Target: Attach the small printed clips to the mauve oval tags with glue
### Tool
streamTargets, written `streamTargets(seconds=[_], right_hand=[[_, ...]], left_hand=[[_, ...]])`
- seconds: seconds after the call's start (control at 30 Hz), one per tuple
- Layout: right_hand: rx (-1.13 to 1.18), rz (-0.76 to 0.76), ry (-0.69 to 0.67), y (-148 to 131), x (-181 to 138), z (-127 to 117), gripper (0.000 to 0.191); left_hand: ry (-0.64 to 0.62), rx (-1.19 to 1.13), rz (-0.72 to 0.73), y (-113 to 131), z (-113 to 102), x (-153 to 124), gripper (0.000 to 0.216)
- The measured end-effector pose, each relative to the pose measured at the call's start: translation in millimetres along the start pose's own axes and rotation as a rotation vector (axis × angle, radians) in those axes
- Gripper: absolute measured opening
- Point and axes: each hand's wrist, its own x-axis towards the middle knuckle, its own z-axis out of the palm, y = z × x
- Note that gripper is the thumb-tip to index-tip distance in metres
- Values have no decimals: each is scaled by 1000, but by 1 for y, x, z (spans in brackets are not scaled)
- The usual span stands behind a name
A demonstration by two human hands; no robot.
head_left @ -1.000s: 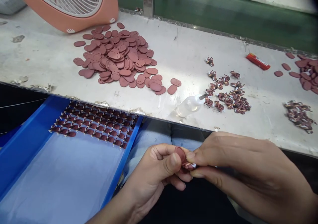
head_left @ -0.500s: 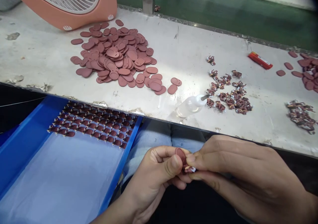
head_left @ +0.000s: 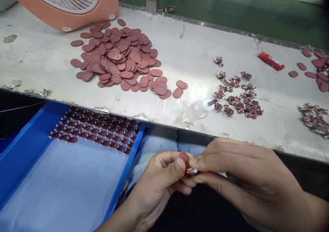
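Note:
My left hand (head_left: 167, 177) pinches a brown oval base (head_left: 184, 159) between thumb and fingers, below the table's front edge. Against that base, my right hand (head_left: 231, 170) grips a small brown-and-white figurine (head_left: 192, 171) with thumb and fingertips; the fingers partly hide it. Figurine and base appear to touch. Several finished-looking pieces (head_left: 95, 129), figurines on oval bases, stand in rows at the far end of the blue tray (head_left: 120, 187) on my left. On the table lie a large heap of oval bases (head_left: 120, 57) and a group of loose figurines (head_left: 239, 101).
A clear squeeze bottle with a metal tip (head_left: 197, 110) lies near the table edge. An orange fan (head_left: 108, 5) stands at the back left. To the right are a red packet (head_left: 271, 60), more oval bases (head_left: 321, 64) and another figurine cluster (head_left: 315, 119). Behind runs a green belt (head_left: 231, 23).
Both hands have shifted slightly left with the base and figurine still held together. At the back, another small figurine shows on the green belt by the metal post.

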Motion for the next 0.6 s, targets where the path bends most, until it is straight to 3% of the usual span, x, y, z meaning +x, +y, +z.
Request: streamTargets(seconds=[0.23, 0.37, 0.5, 0.6], right_hand=[[8, 12, -12, 2, 0, 1, 18], [-44, 23, 35, 4, -2, 0, 47], [-12, 44, 113, 7, -1, 7, 24], [55, 59, 110, 9, -1, 14, 24]], left_hand=[[-36, -7, -24, 2, -8, 3, 36], [-30, -69, -41, 1, -16, 6, 31], [-101, -119, -55, -3, -24, 9, 32], [-118, -136, -33, -5, -27, 9, 38]])
